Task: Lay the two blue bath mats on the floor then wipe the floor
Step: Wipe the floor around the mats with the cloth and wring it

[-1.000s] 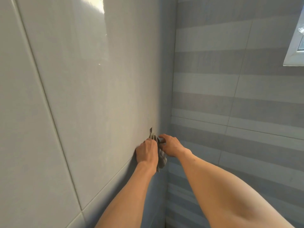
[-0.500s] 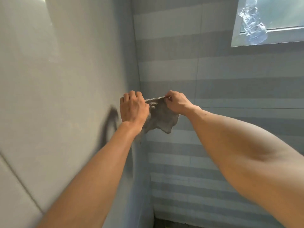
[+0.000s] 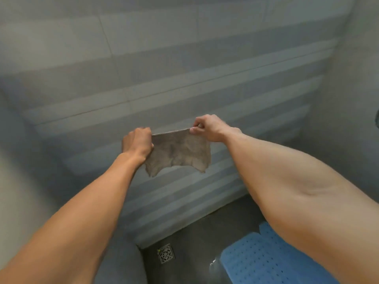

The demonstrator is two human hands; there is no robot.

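Note:
A small grey-brown cloth (image 3: pixel 180 152) hangs spread out in the air in front of the striped tiled wall. My left hand (image 3: pixel 137 144) grips its left top corner in a fist. My right hand (image 3: pixel 209 128) pinches the right top corner between thumb and fingers. The top edge is pulled taut between the two hands. A blue bath mat (image 3: pixel 264 261) with small holes lies flat on the dark floor (image 3: pixel 196 232) at the bottom right, partly hidden by my right forearm. A second mat is not in view.
A square metal floor drain (image 3: pixel 166 253) sits in the floor near the wall corner. The grey striped wall (image 3: pixel 184 78) is straight ahead, with plain tiled walls at the left and right. A dark object (image 3: pixel 377 119) shows at the right edge.
The cloth came off the wall hook and is now stretched wider between both hands. The view swung down and right, so the floor, drain and blue mat came into sight.

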